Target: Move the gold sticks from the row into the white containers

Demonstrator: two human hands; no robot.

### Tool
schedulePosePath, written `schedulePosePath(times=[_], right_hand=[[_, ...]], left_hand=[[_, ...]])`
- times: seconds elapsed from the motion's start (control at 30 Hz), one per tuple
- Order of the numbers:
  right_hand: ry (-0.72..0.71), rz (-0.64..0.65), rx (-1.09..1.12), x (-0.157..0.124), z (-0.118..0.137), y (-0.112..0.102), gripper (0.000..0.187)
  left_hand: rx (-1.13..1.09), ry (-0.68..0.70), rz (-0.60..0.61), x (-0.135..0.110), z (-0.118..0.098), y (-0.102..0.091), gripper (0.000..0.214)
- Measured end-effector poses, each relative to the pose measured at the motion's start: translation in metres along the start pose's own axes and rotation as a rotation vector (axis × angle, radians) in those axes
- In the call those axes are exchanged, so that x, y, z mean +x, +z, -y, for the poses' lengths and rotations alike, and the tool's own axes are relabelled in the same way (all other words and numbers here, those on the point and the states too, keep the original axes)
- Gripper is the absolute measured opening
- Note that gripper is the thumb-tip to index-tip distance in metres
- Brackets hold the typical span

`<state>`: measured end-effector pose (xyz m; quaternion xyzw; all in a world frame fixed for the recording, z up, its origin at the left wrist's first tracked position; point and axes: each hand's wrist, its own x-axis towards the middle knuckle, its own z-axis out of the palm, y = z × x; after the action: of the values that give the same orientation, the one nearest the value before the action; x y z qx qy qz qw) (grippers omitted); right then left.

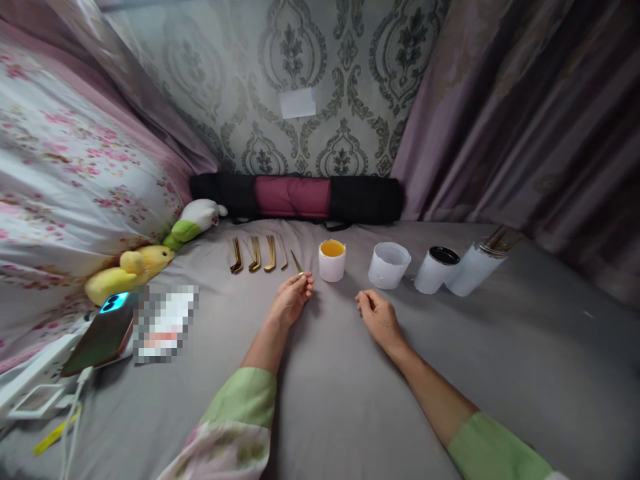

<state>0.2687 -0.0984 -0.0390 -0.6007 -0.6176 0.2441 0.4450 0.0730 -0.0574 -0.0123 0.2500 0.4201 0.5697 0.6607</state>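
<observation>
Slim gold stick [297, 262] is clamped in the left hand's [293, 297] grip, above grey sheet [335, 393], left of the yellow-interior cup [331, 268]. Right hand's [379, 319] fingers are curled together, nothing seen in them. Three gold bundles [255, 255] and one single stick [284, 253] are laid out farther left; held one not yet set down. Tip pointed, surface shiny, near end hidden.

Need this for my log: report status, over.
Left hand holds gold stick. Right hand curled, no item visible. Nothing visible between stick and nearest cup.
</observation>
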Motion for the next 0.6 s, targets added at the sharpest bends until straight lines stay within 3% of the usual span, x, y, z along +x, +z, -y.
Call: schedulePosePath(times=[0.6], right_hand=[[-0.009,0.013,-0.012,0.001,0.001,-0.002,0.03]], left_hand=[[0.065,0.081,0.116,-0.031,0.027,0.009,0.034]])
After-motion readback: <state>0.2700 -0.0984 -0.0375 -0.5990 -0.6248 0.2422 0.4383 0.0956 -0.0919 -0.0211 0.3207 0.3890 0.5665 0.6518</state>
